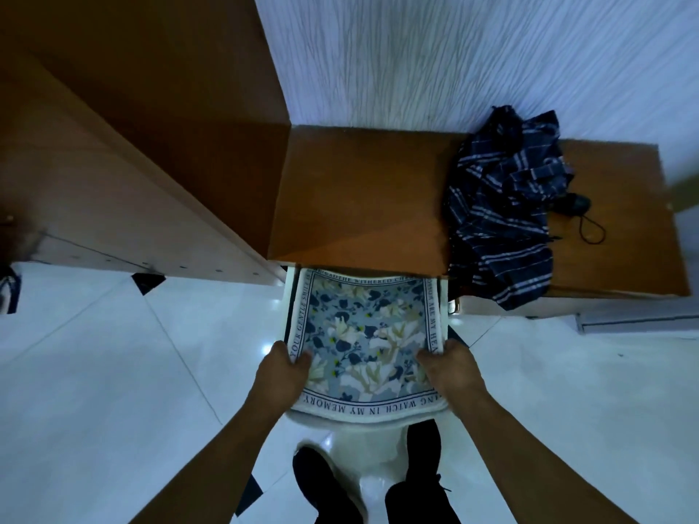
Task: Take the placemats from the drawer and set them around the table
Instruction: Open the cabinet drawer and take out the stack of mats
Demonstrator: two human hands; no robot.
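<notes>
Placemats [363,334] printed with pale lilies and dark blue leaves on a grey-blue ground, framed by a white band of dark capital letters, "IN MY MEMORY" readable along the near edge. Thick white edge showing under the near side; number of layers impossible to tell. Lying flat, far end inside the open white drawer [289,296] beneath the brown wooden desk [359,191], near end projecting out over the pale tiled floor [113,372]. Left hand [281,376] at the 7 o'clock corner, gripping the edge, thumb on the print, other fingers hidden beneath. Right hand [452,372] at the 5 o'clock corner, gripping likewise, thumb over the lettered band. Floral centre between the two hands, both touching the cloth. At 2 o'clock from the placemats, on the desk, a folded dark blue plaid umbrella [503,206] with black handle and loop cord. At 10 o'clock, a tall brown cabinet [132,145]. At 6 o'clock, dark shoes [325,482] on the floor.
</notes>
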